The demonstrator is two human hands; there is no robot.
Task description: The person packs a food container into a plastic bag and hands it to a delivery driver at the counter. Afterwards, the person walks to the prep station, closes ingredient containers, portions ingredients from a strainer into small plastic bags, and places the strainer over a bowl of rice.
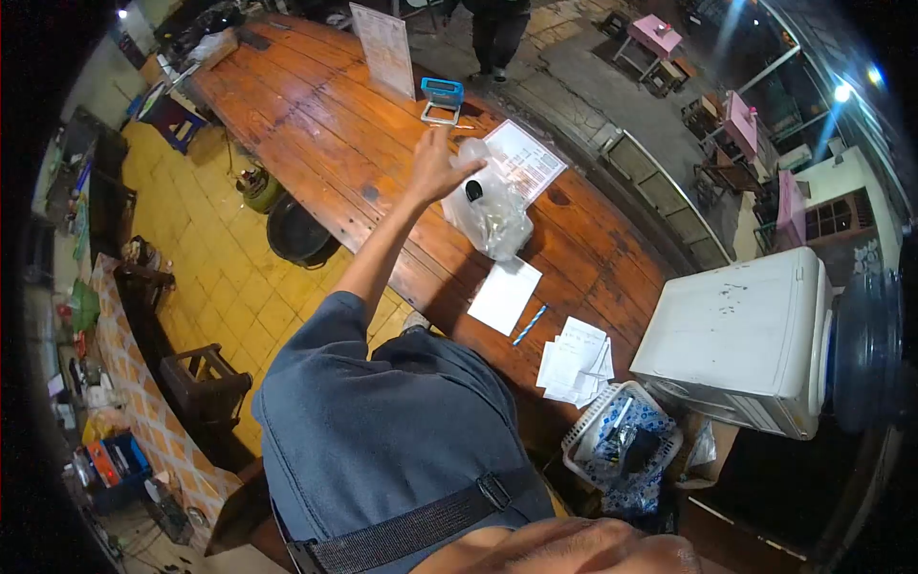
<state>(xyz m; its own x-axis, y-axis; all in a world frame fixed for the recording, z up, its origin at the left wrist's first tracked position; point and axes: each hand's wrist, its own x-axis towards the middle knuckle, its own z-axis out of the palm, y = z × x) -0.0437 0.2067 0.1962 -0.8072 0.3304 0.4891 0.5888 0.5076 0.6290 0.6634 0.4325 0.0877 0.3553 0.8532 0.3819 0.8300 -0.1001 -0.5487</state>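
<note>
My left hand [442, 167] reaches out over the wooden table, thumb spread to the right and the other fingers pointing away from me. It is at the near left edge of a clear plastic bag [502, 225], which has a small black item [473, 190] in or on it. I cannot tell whether the hand touches the bag. Just beyond the fingertips stands a blue-topped object with a pale frame [442, 93]. A printed sheet [528, 161] lies partly beneath the bag. My right hand is out of view.
A blank white paper [505, 296], a blue-striped stick [529, 325] and several written slips [577, 359] lie nearer on the wooden table [316, 134]. At the right are a white basket [577, 435] and a white boxy appliance [732, 320]. A person [498, 38] stands beyond the table.
</note>
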